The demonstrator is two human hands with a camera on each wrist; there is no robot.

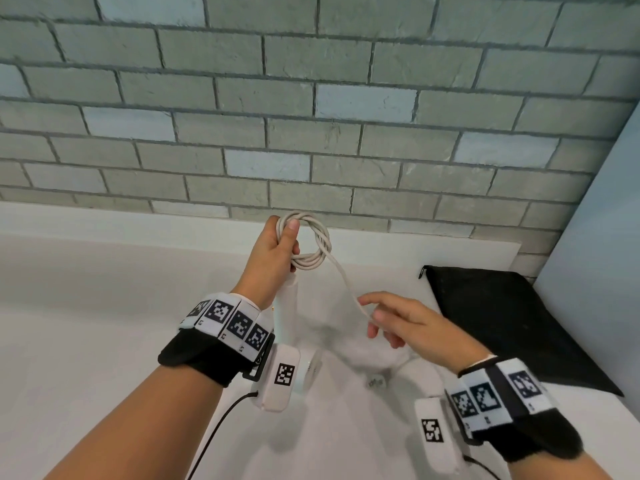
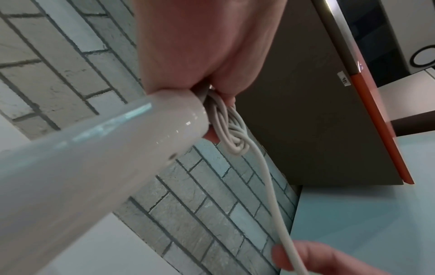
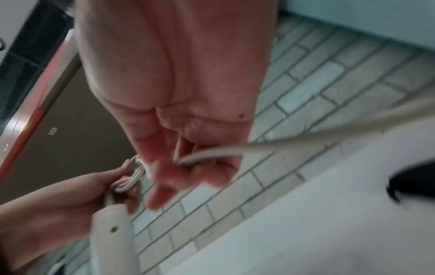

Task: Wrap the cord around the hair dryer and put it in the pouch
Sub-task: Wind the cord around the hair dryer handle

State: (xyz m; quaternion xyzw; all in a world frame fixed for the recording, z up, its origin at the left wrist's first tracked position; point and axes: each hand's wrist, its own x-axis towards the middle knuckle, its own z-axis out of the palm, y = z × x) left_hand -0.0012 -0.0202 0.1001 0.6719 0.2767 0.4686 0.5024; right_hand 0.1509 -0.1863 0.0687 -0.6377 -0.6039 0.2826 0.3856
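Observation:
My left hand (image 1: 277, 249) is raised in front of the brick wall. It grips a coil of white cord (image 1: 318, 249) together with the top end of the white hair dryer's handle (image 1: 288, 303); the thumb presses on the loops. The dryer hangs below that wrist, mostly hidden. In the left wrist view the handle (image 2: 94, 158) meets the coil (image 2: 227, 128) in the fist. A loose run of cord (image 1: 349, 289) drops from the coil to my right hand (image 1: 394, 322), whose fingers curl round it (image 3: 212, 155). The black pouch (image 1: 502, 317) lies flat at the right.
The white table (image 1: 104, 323) runs to a grey brick wall (image 1: 311, 98) close behind the hands. A pale blue panel (image 1: 595, 254) bounds the right side past the pouch. The cord's plug (image 1: 374, 381) lies on the table between my wrists.

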